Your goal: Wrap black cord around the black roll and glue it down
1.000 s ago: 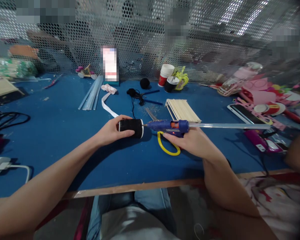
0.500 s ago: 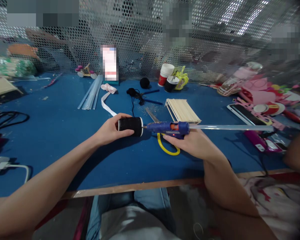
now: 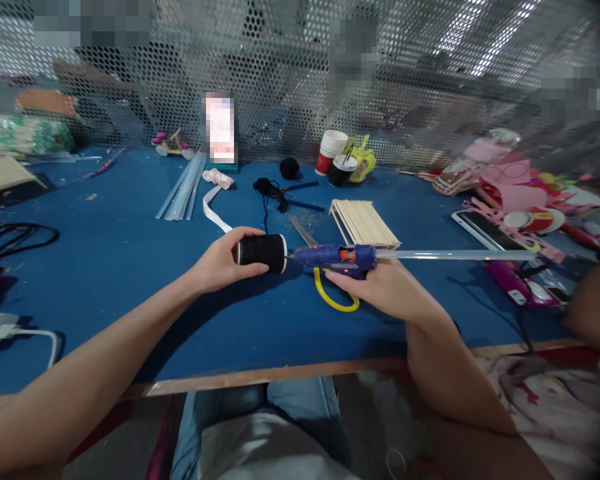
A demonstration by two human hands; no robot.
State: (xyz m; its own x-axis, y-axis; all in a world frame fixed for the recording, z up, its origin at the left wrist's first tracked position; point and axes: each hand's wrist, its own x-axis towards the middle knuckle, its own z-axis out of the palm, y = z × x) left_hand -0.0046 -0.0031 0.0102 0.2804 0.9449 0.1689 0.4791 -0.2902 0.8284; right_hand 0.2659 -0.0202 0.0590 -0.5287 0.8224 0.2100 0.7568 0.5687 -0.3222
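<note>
My left hand (image 3: 225, 261) is wrapped around a paper cup (image 3: 261, 254) wound with black yarn, lying on its side with its white rim to the right. In my right hand (image 3: 387, 287) is a blue glue gun (image 3: 320, 257), a red light glowing on its side. Its nozzle points left at the cup's rim end; I cannot tell if it touches. A long clear glue stick (image 3: 455, 255) juts from the back of the gun. Partly beneath the gun lie scissors with yellow handles (image 3: 330, 301). White ribbon (image 3: 213, 208) runs toward the cup from behind.
Farther back are loose glue sticks (image 3: 183, 193), a black ball (image 3: 289, 169), black yarn (image 3: 263, 186), stacked paper cups (image 3: 333, 150) and a wooden-stick panel (image 3: 366, 223). A phone-like screen (image 3: 220, 127) stands by the mesh. At right are pink craft pieces (image 3: 515, 197) and another person's arm (image 3: 593, 307).
Almost nothing differs. The cup and glue gun stay end to end, and the gun with its stick has shifted very slightly left.
</note>
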